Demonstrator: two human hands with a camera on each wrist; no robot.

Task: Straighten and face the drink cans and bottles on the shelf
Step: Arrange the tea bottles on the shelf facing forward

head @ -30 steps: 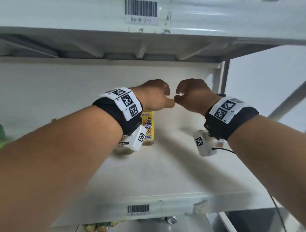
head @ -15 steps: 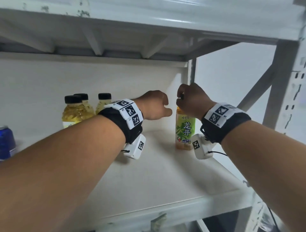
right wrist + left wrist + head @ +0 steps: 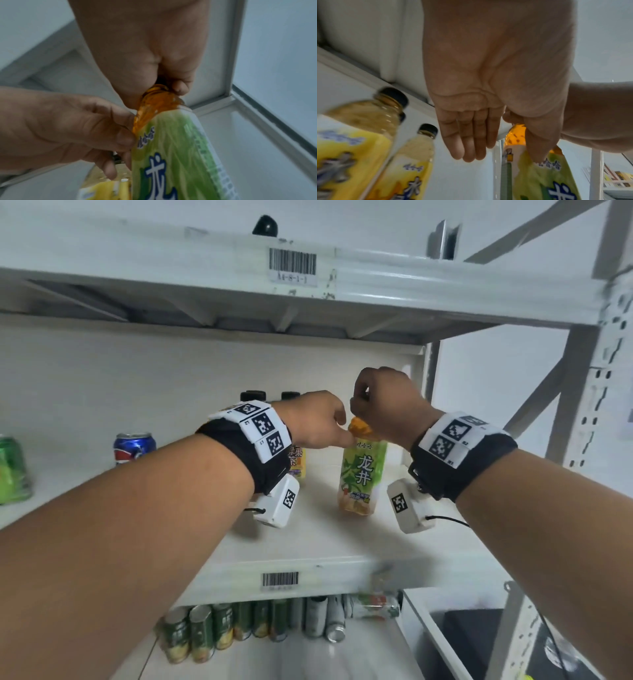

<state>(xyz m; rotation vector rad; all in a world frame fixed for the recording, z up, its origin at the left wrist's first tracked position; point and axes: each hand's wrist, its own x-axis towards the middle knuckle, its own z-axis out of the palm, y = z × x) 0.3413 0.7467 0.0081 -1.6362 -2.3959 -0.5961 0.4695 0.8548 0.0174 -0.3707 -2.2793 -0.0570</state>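
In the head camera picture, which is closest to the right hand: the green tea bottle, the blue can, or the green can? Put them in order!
From the right hand:
1. Green tea bottle, gripped at its top by that hand.
2. Blue can, further left on the shelf.
3. Green can, at the far left edge.

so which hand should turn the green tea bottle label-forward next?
Right. The right hand already grips the green tea bottle by its cap; the left hand only touches its shoulder with the thumb.
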